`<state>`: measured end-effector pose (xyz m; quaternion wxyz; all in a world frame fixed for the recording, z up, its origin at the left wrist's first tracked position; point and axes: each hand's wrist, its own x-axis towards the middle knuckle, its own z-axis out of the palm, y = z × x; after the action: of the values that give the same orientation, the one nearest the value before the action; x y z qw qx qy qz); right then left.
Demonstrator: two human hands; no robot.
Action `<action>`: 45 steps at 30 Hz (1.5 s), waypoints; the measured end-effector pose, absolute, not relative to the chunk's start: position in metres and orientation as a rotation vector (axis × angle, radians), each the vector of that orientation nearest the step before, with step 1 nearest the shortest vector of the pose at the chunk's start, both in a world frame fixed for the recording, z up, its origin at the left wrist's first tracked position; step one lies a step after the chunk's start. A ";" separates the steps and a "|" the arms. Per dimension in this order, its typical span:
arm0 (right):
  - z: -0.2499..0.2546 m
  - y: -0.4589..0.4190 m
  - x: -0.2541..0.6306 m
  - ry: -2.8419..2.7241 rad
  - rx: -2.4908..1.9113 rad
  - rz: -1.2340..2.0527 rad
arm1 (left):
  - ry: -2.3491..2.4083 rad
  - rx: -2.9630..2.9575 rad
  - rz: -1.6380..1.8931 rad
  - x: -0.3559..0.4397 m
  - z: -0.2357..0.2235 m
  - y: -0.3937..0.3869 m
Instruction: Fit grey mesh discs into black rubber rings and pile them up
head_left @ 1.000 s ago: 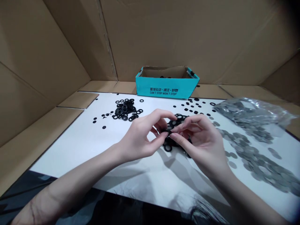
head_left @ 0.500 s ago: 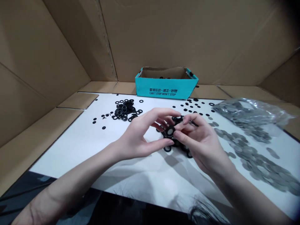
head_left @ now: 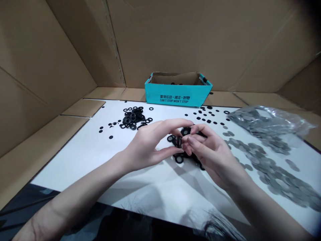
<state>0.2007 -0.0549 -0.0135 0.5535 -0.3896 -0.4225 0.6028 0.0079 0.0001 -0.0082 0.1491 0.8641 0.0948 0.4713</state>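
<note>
While the left hand [head_left: 147, 145] and right hand [head_left: 213, 157] pinch black washers [head_left: 171, 138] at centre, their grip seems closed. A slack pinch could drop them.

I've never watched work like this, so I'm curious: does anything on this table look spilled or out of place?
Yes. Grey metal washers trail loosely across the white board, away from a clear plastic bag of the same washers, instead of sitting in one pile. Loose black washers and small black discs are also strewn near the left hand.
</note>
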 end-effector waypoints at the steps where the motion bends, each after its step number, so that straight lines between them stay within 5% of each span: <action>1: -0.015 -0.055 0.200 -1.018 -0.923 1.381 | 0.283 2.498 1.354 0.008 -0.009 0.000; 19: -0.015 -0.048 0.209 -1.355 -1.084 0.769 | 0.388 2.728 1.330 0.008 -0.017 0.010; 24: -0.005 -0.037 0.240 -1.585 -1.324 0.420 | 1.125 2.592 1.187 -0.024 -0.010 0.044; 28: -0.009 -0.031 0.251 -1.783 -1.568 0.219 | 1.894 2.445 0.567 -0.046 -0.010 0.065; 34: -0.018 -0.028 0.256 -1.933 -1.683 0.075 | 2.064 2.341 0.295 -0.059 -0.019 0.077; 45: -0.017 -0.048 0.323 -1.760 -1.998 0.038 | 2.074 2.348 0.345 -0.067 -0.025 0.088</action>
<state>0.3229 -0.0476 -0.0169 0.2371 -0.7289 -0.6421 0.0137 -0.0668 0.0882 -0.0250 -0.0051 0.7451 0.6580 0.1093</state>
